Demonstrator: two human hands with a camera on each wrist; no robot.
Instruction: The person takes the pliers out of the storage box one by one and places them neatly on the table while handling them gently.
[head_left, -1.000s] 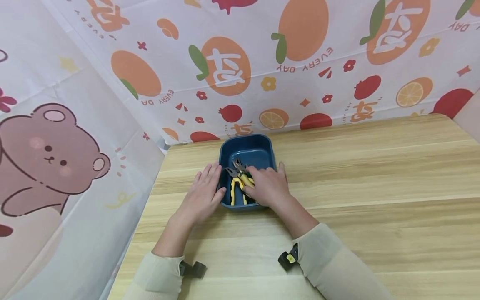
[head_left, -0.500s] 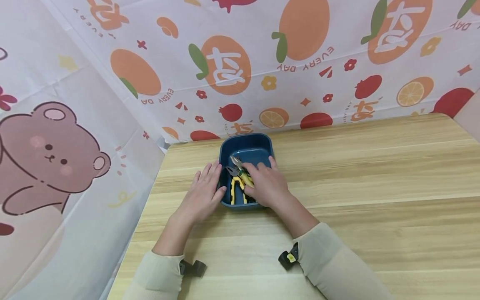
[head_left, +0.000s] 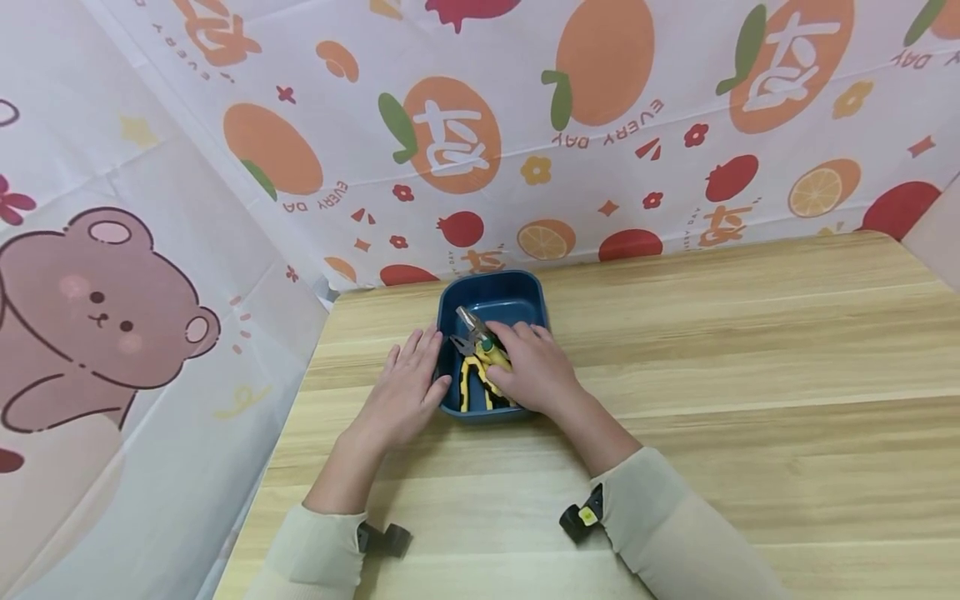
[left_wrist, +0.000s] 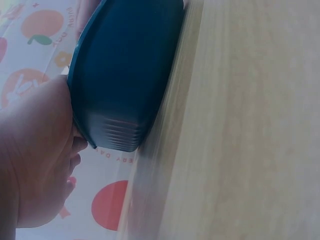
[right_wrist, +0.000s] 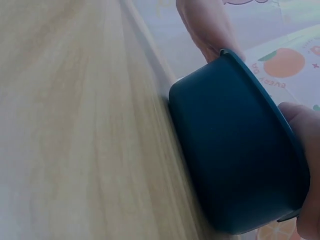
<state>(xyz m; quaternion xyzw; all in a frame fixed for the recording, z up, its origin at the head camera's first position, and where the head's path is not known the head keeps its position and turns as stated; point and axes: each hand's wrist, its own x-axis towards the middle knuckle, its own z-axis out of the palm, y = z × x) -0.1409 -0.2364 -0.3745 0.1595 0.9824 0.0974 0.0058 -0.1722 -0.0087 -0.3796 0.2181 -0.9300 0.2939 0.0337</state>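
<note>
A dark blue rectangular container [head_left: 495, 287] stands on the wooden table. My right hand [head_left: 538, 371] reaches over its right side and grips a pair of pliers [head_left: 492, 353] by the yellow and green handles, the metal nose angled up and left. Beneath and beside it, a second pair of pliers [head_left: 467, 385] with yellow and black handles lies in the container, partly covered. My left hand [head_left: 405, 387] rests with straight fingers against the left rim. Both wrist views show the container's outer wall [left_wrist: 127, 60]; the pliers are hidden there.
The light wooden table [head_left: 735, 350] extends to the right and in front of the container. A patterned cloth [head_left: 600, 167] hangs just behind the table's back edge, and another cloth [head_left: 247, 400] with a bear print hangs at the left.
The pliers in my right hand have risen and turned a little, their nose shifting left and up. My right hand's outer fingers have drawn in from the right rim. My left hand stays put.
</note>
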